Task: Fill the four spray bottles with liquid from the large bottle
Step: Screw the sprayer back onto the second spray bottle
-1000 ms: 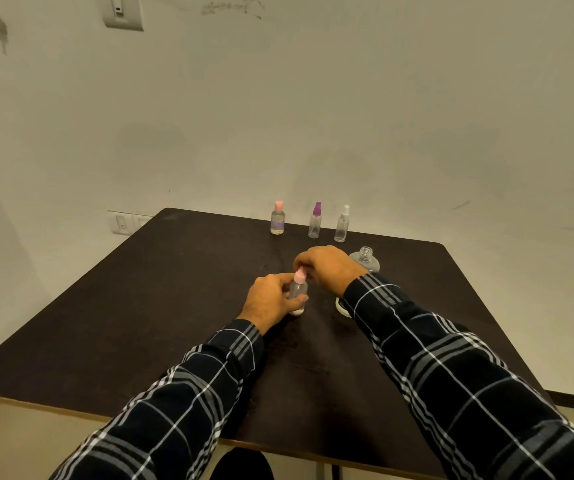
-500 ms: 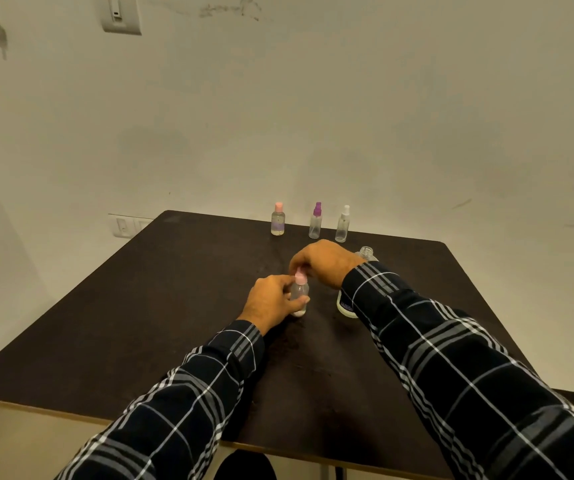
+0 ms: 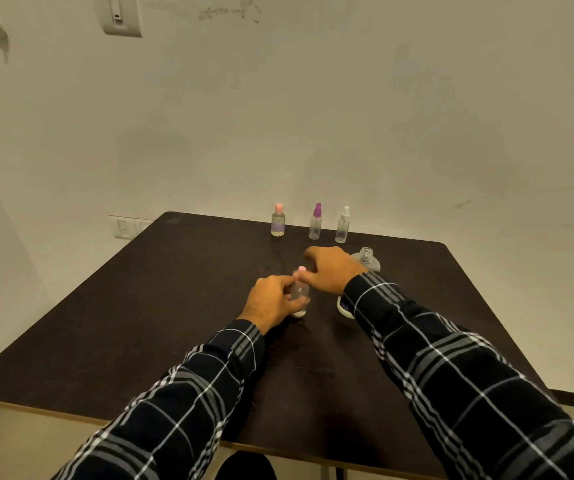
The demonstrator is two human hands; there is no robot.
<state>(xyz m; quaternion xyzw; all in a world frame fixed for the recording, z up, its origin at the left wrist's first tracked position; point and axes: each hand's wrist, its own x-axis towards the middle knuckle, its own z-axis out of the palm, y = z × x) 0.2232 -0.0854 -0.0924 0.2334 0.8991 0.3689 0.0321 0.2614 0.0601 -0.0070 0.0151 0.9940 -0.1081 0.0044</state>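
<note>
**A:** From the head camera, where is the bottle being worked on?

**B:** It stands upright near the middle of the dark table (image 3: 140, 306). It is a small clear bottle (image 3: 300, 292) with a pink top. The left hand (image 3: 271, 301) grips its body, with fingers and thumb wrapped round it.

**A:** And the right hand?

**B:** The right hand (image 3: 334, 271) hangs just beside the pink top, with the thumb close to the neck and the fingers loosely curled beyond it. I cannot tell whether it pinches the top or only touches it.

**A:** The large bottle?

**B:** The large bottle (image 3: 366, 258) sits just behind the right wrist, which hides most of it. Its bare threaded neck shows above the cuff, and a pale part of the base shows below the sleeve.

**A:** The others?

**B:** Three stand in a row near the far edge, well apart from the hands. A pink-capped labelled bottle (image 3: 278, 223) is on the left, a purple-topped sprayer (image 3: 315, 225) in the middle and a white-topped sprayer (image 3: 342, 226) on the right. The first holds yellowish liquid. The other two are too small to tell their levels.

**A:** Anything else?

**B:** Both arms wear plaid sleeves. A wall switch (image 3: 121, 15) sits high up, and there is a socket plate (image 3: 124, 227) beside the table's far left corner.
</note>
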